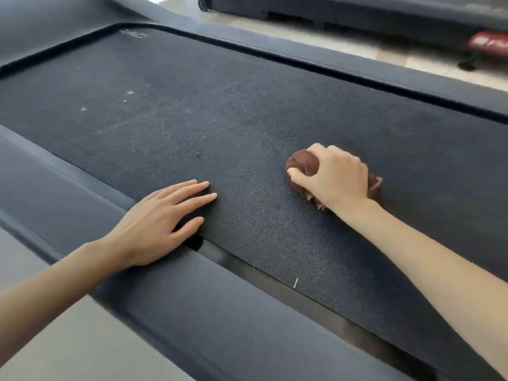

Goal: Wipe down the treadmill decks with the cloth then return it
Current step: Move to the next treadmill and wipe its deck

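A dark textured treadmill deck (pixel 192 111) runs diagonally across the view, with pale dusty specks toward its far left. My right hand (pixel 334 177) grips a bunched brown cloth (pixel 303 162) and holds it down on the belt at centre right. Part of the cloth pokes out behind the hand on the right. My left hand (pixel 162 218) rests flat with straight fingers on the belt's near edge, its palm over the side rail (pixel 206 306).
The far side rail (pixel 343 66) borders the belt. Beyond it lies pale floor (pixel 316 37) and a second dark treadmill (pixel 384 12) with a red label (pixel 489 42) at the top right. Grey floor (pixel 68 339) shows at the bottom left.
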The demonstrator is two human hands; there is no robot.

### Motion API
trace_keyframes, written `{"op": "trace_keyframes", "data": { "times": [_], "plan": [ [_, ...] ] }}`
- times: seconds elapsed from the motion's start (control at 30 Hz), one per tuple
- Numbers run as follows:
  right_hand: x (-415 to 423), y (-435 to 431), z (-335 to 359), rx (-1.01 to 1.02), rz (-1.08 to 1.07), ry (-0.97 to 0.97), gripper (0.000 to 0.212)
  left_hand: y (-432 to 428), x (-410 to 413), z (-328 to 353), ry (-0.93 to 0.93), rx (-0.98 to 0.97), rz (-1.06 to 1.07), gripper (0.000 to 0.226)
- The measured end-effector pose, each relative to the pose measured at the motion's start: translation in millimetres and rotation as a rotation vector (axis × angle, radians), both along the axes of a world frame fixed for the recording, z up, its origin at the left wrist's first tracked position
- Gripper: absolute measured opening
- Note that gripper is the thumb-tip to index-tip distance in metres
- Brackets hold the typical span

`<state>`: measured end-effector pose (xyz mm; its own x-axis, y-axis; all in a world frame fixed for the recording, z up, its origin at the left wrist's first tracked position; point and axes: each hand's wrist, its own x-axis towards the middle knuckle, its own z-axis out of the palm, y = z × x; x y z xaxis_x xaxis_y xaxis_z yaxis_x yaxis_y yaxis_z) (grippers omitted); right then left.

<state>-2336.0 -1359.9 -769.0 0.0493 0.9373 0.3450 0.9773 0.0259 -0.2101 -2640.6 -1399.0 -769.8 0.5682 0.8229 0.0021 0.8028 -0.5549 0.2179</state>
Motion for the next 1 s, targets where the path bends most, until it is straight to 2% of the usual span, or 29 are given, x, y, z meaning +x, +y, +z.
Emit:
{"op": "trace_keyframes", "data": {
  "times": [0.13,0.23,0.3,0.47,0.57,0.67,0.83,1.0],
  "plan": [
    [-66.7,-75.5,-3.4,0.054,0.243,0.018,0.042,12.4,-2.9,-0.3,-0.018,-0.008,-0.029,0.063],
    [-54.7,-85.0,-4.8,0.046,0.265,0.013,0.044,12.3,-4.6,-4.1,-0.037,-0.012,-0.056,0.064],
    [-30.9,-70.5,-1.6,0.039,0.156,-0.031,0.044,13.8,-7.0,-5.3,-0.036,-0.020,-0.070,0.065],
    [28.0,7.2,1.5,-0.033,-0.313,-0.012,0.050,24.8,-23.5,-3.9,-0.002,-0.037,-0.160,0.065],
    [24.9,25.3,-1.9,-0.048,-0.467,0.063,0.054,37.0,-40.6,-6.2,-0.031,-0.021,-0.092,0.050],
    [-13.7,-0.3,-2.1,0.005,-0.399,0.004,0.048,44.2,-47.0,-11.6,-0.083,-0.015,0.020,0.048],
    [-101.3,-75.9,-1.4,0.036,-0.152,0.013,0.038,44.2,-45.1,-16.6,-0.085,0.019,0.040,0.053],
    [-137.6,-103.1,1.1,-0.030,-0.028,0.009,0.042,42.0,-45.1,-15.7,-0.056,0.032,0.028,0.055]
  ]
}}
